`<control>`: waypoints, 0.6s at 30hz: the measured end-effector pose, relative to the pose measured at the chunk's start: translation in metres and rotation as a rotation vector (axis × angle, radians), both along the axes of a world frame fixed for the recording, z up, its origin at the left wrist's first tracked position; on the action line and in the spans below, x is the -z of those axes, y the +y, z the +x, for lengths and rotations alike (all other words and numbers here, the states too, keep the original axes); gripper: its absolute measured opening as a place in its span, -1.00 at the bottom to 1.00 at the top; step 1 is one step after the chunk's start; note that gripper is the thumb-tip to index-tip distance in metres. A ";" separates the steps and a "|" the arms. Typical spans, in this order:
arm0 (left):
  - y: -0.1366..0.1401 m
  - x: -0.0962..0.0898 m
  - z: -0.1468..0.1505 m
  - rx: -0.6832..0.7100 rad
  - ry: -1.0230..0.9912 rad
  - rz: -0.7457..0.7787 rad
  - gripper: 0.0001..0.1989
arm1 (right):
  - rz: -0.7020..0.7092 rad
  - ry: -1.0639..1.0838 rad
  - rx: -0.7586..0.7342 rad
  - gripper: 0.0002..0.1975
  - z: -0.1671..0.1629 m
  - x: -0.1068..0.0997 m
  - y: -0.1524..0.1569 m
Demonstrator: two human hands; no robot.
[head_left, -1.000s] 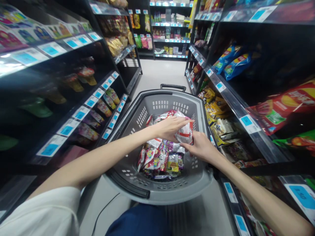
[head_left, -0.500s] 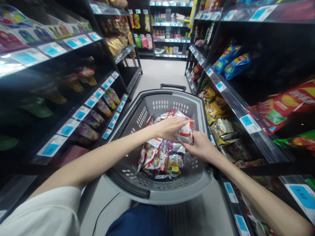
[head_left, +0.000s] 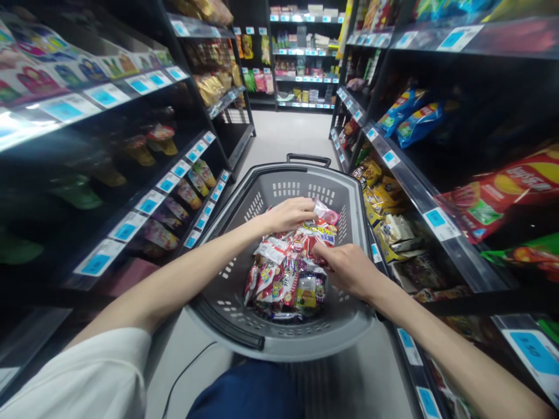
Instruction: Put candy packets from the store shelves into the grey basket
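Observation:
A grey shopping basket (head_left: 301, 350) stands in front of me with several small snack packets in it, mostly red and white. My right hand (head_left: 351, 267) is closed, thumb and fingers pinching the lower edge of a red packet (head_left: 321, 230) with yellow and white lettering. Above the pile, my left hand (head_left: 290, 214) lies palm down, its fingers stretched out and slightly bent beside that packet's upper left side. A pink-and-clear packet (head_left: 326, 213) shows just beyond the fingertips. Nearer to me in the basket are a red-and-white packet (head_left: 269, 279) and a yellow one (head_left: 306, 291).
Shelves with blue price tags line both sides of the aisle. On the right are blue chip bags (head_left: 417, 122), a large red chip bag (head_left: 502, 195) and yellow packets (head_left: 378, 195). The floor (head_left: 283, 132) runs on to a back shelf (head_left: 308, 78). A thin dark cable (head_left: 186, 369) lies lower left.
The packet has come down and turned, its lettered front now facing up on the pile. My left hand has drawn back slightly leftward off it; my right hand has moved lower.

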State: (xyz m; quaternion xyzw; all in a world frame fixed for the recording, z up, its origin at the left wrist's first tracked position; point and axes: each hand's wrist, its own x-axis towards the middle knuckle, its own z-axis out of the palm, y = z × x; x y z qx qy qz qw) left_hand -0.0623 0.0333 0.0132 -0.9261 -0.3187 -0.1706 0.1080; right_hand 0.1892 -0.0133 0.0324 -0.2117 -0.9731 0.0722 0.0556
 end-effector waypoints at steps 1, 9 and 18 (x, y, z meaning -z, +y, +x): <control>0.000 -0.001 -0.001 -0.015 0.014 0.033 -0.69 | 0.010 0.000 -0.016 -0.71 0.000 0.000 0.001; 0.002 -0.003 -0.003 -0.102 0.120 0.127 -0.70 | -0.026 0.035 -0.090 -0.78 0.001 0.000 0.004; 0.004 0.001 -0.007 -0.105 0.161 0.092 -0.80 | 0.005 -0.080 -0.068 -0.83 0.000 -0.004 0.001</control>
